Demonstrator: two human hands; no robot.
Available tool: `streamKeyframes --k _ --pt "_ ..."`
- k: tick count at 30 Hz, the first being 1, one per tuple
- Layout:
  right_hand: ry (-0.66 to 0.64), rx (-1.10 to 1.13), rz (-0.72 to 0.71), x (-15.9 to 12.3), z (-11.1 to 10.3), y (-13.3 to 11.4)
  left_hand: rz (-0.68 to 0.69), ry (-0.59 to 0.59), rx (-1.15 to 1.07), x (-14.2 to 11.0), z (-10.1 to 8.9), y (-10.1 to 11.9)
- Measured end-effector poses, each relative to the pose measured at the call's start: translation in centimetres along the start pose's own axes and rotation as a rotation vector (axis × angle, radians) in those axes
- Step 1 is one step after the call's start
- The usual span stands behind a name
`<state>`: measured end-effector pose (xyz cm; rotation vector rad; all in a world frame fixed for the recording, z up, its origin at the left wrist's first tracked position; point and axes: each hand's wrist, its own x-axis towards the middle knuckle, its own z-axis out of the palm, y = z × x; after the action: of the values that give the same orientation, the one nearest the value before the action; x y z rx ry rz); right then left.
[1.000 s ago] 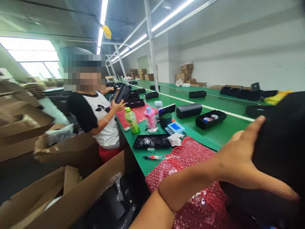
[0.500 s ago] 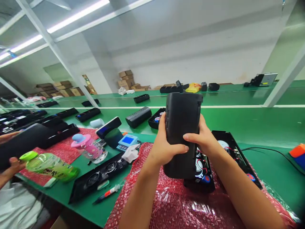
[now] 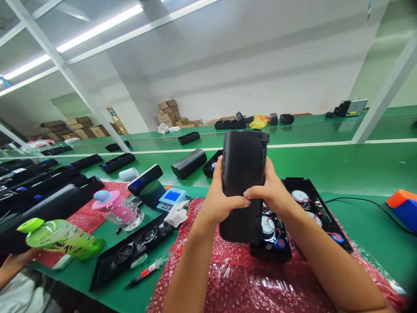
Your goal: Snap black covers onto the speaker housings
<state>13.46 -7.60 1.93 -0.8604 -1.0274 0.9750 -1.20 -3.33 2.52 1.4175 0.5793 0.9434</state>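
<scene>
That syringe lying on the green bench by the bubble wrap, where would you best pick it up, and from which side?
Take the syringe by the middle of its slim barrel, coming from above with fingers pinching across its width. It lies flat on the green bench, open on both long sides, between the black speaker panel and the red bubble wrap.

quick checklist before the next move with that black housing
1. Both hands on the housing: ok, left hand and right hand clasp it from either side, thumbs meeting in front.
2. Housing upright: ok, it stands on end, lower end over the open tray.
3. Tray on padding: ok, it lies on the red bubble wrap.
4. Wires in the tray out of the way: cannot tell, the housing hides part of them.
5. Cable on the right is apart from the arms: ok.
6. Syringe and bottle lie off to the left: ok.
</scene>
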Motion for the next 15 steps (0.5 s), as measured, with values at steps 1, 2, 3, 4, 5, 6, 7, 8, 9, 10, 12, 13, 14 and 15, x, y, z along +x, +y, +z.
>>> streamKeyframes --k 1,2,3,4,5,6,7,8,9,10,12,13,14,15 --pt "0.017 -0.009 0.001 0.0 0.1 -0.1 -0.009 -0.007 -0.010 0.1 0.1 -0.1" --pt "0.024 -0.019 -0.001 0.0 0.0 -0.2 -0.015 -0.016 -0.019 0.1 0.1 -0.2" --pt "0.019 -0.027 -0.009 0.0 -0.1 -0.3 -0.009 -0.022 -0.026 0.2 0.2 -0.2" --pt "0.005 -0.031 -0.024 0.0 -0.2 -0.4 0.008 -0.023 -0.027 0.2 0.2 -0.2" --pt "-0.011 -0.031 -0.044 0.0 -0.5 -0.4 0.035 -0.019 -0.023 0.2 0.3 -0.2" --pt "-0.020 -0.029 -0.073 0.0 -0.6 -0.5 0.067 -0.012 -0.014 0.1 0.4 -0.2" --pt "-0.023 -0.029 -0.106 0.1 -0.8 -0.4 0.100 -0.003 0.001 0.1 0.5 -0.2" --pt "-0.011 -0.028 -0.135 0.1 -0.8 -0.4 0.129 0.013 0.028 0.0 0.6 -0.3" --pt "0.013 -0.023 -0.152 0.0 -0.6 -0.2 0.156 0.040 0.075 -0.1 0.9 -0.4" --pt "0.041 -0.016 -0.149 -0.1 -0.3 -0.1 0.192 0.090 0.145 -0.2 1.1 -0.6" --pt "0.075 -0.007 -0.104 -0.4 0.6 0.3 0.319 0.266 0.365 -0.5 1.9 -1.3" --pt "0.091 -0.008 -0.083 -0.6 1.1 0.4 0.413 0.376 0.501 -0.7 2.3 -1.7" --pt "0.116 -0.012 -0.077 -0.8 1.5 0.6 0.516 0.473 0.633 -0.9 2.6 -2.0" --pt "0.145 -0.011 -0.085 -0.9 1.8 0.6 0.614 0.536 0.743 -1.3 2.9 -2.2"
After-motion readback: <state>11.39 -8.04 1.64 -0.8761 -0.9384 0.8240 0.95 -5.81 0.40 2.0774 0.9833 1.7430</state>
